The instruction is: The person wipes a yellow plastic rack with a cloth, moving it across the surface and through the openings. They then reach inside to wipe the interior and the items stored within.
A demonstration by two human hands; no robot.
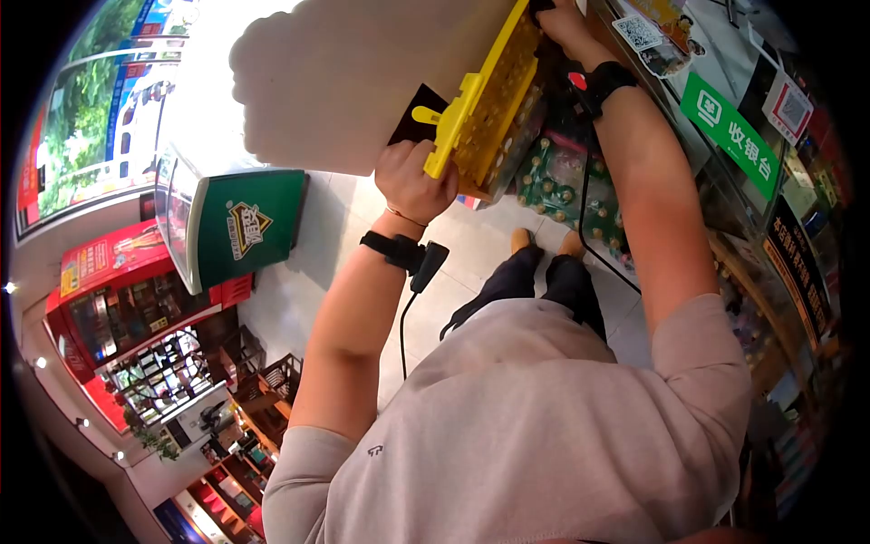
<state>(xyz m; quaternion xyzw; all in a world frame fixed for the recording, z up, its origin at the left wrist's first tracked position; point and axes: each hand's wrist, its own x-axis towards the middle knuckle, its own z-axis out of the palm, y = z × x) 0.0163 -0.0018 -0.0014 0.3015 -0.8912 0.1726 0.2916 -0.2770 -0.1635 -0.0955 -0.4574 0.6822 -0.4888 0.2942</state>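
Observation:
A yellow plastic display rack [494, 100] with a scalloped white backing board [326, 86] is held up in front of me at a tilt. My left hand [412, 181] is closed round its near left end, beside a black panel [419, 111] and a yellow tab [425, 115]. At the far right end, by the top of the view, my right hand [569, 25] has its fingers curled against the rack; their tips are partly hidden. Small items seem to sit inside the rack, too blurred to name. Each wrist wears a black strap with a cable.
Shrink-wrapped green bottles [562, 177] stand on the floor by my feet. To the right runs a glass counter with a green sign [729, 134]. A green-sided freezer [249, 227] and a red cabinet [113, 290] stand at left. Wooden chairs [272, 385] are lower left.

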